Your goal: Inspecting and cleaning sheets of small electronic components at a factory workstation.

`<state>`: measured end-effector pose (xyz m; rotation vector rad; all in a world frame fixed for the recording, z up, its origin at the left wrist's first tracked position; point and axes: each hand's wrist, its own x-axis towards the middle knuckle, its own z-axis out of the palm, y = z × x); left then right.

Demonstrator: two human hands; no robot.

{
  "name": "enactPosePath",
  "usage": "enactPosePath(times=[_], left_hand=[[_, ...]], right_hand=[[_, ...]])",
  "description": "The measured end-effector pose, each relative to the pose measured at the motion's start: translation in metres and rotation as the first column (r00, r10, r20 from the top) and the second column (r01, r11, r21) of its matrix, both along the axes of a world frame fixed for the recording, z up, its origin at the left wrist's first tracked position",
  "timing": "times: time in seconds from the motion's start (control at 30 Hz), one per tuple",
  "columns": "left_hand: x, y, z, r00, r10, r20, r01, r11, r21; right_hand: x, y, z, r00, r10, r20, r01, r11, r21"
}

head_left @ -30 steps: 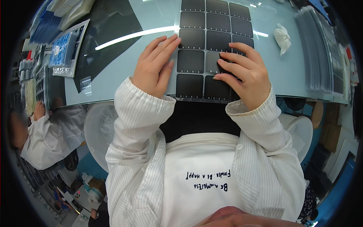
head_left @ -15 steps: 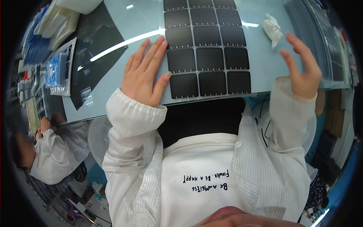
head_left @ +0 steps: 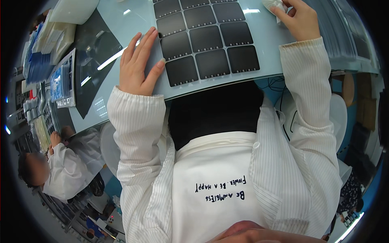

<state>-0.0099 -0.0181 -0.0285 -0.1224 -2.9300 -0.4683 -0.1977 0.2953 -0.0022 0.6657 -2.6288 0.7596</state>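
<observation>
Head view: the left hand (head_left: 137, 65) lies flat, fingers spread, at the left edge of the grid of dark square tiles (head_left: 206, 38) in the upper centre; the right hand (head_left: 300, 18), upper right, pinches a white cloth (head_left: 272, 5). Nine tiles show whole, three more are cropped. A nudge could skew the nearest tiles; wiping could smear them.

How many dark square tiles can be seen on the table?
9 dark square tiles, in three rows of three beside the left hand; more may be hidden beyond the picture's top edge.
</observation>
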Motion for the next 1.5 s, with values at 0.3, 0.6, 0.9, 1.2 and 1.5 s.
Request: enactPosePath(times=[0.3, 0.6, 0.9, 1.2, 1.5], left_hand=[[0.004, -0.010, -0.013, 1.000, -0.007, -0.028, 0.007, 1.000, 0.016], [0.005, -0.011, -0.020, 0.999, -0.002, -0.032, 0.004, 0.999, 0.033], [0.009, -0.011, -0.017, 0.999, 0.013, -0.035, -0.012, 0.999, 0.044], [0.013, -0.024, -0.024, 0.993, -0.057, -0.104, 0.061, 0.997, 0.036], [0.016, -0.026, -0.030, 0.990, -0.049, -0.129, 0.050, 0.999, 0.005]], right_hand=[[0.048, -0.011, 0.002, 0.974, 0.185, 0.129, -0.169, 0.978, -0.125], [0.051, -0.024, -0.023, 0.898, 0.438, 0.053, -0.418, 0.883, -0.216], [0.053, -0.052, -0.046, 0.665, 0.694, -0.276, -0.747, 0.611, -0.262], [0.098, -0.086, -0.029, 0.708, 0.705, 0.037, -0.701, 0.708, -0.087], [0.119, -0.101, -0.041, 0.746, 0.665, -0.020, -0.665, 0.744, -0.062]])
